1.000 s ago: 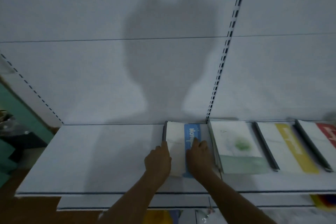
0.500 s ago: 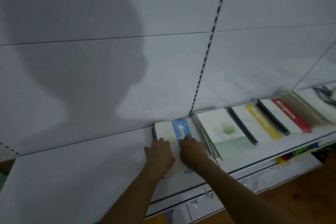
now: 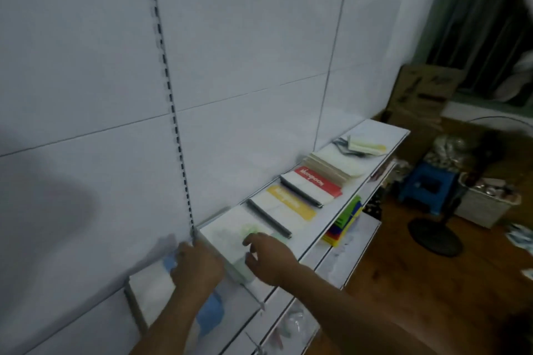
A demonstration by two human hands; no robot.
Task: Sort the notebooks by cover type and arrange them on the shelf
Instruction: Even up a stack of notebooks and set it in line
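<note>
Fingers of the left hand [image 3: 196,266] rest curled on the blue-band notebook [image 3: 184,297], steadying it, while the right hand [image 3: 268,258] hovers loosely open over the green notebook [image 3: 230,232], seemingly to square the row.

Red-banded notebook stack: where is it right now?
In the head view, the red-banded notebook stack lies on the upper shelf, right of centre, between the yellow-banded stack and a cream stack.

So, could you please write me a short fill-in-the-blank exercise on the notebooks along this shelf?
1. The left hand rests on the notebook with the ____ band.
2. The right hand hovers over the ____-tinted notebook.
3. Between the yellow-band notebook and the beige stack lies the ____-band notebook.

Missing words: blue; green; red
</note>
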